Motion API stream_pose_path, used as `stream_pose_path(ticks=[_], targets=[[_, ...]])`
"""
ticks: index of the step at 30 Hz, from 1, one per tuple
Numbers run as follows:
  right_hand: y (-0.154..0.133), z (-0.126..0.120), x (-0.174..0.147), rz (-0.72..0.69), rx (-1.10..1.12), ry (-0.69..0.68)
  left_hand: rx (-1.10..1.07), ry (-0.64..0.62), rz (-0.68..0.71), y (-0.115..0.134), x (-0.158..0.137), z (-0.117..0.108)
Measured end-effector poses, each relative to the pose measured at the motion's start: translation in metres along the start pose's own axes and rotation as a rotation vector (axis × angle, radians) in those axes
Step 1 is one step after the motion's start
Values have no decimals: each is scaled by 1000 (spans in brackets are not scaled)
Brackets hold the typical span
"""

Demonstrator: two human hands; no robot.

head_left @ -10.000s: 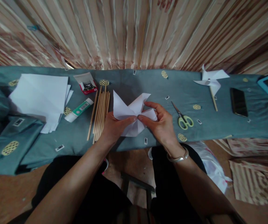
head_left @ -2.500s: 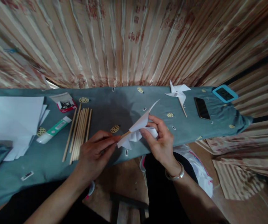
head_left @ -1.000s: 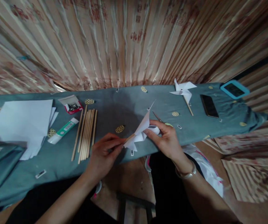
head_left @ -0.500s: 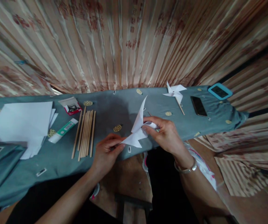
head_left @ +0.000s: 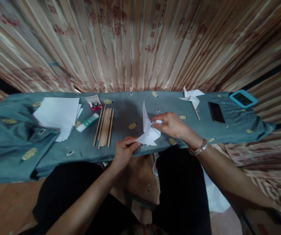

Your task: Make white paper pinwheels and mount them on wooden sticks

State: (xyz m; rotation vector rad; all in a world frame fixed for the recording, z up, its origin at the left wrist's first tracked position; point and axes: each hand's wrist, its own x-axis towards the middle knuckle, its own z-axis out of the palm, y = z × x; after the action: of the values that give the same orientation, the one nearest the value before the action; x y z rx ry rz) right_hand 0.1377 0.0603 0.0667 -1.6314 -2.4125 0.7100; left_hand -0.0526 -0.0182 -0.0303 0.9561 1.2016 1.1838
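Observation:
A white paper pinwheel with cut, pointed blades is held over the front edge of the cloth-covered table. My left hand pinches its lower left tip between thumb and fingers. On the other side, my right hand is closed on a curled blade of the same paper. One blade stands up to a point at the back. Left of the hands lie several wooden sticks, side by side. A pinwheel on a stick rests on the table beyond my right hand.
To the left are a stack of white paper, a glue tube and a small open box of dark metal pieces. At the right lie a phone and a blue-framed device. A curtain hangs behind the table.
The view has shifted, so table things appear farther right. My right hand has turned, with its knuckles now uppermost over the curled blade. My left hand keeps its pinch on the paper tip.

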Motion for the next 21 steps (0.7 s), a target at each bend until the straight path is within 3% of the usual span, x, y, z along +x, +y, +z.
stream_pose_path(ticks=[8, 21], targets=[[-17, -1, 13, -71, -168, -179, -157, 99, -112, -12, -25, 6], [-27, 29, 24, -96, -395, -375, -289, 248, -284, -52, -50, 17]])
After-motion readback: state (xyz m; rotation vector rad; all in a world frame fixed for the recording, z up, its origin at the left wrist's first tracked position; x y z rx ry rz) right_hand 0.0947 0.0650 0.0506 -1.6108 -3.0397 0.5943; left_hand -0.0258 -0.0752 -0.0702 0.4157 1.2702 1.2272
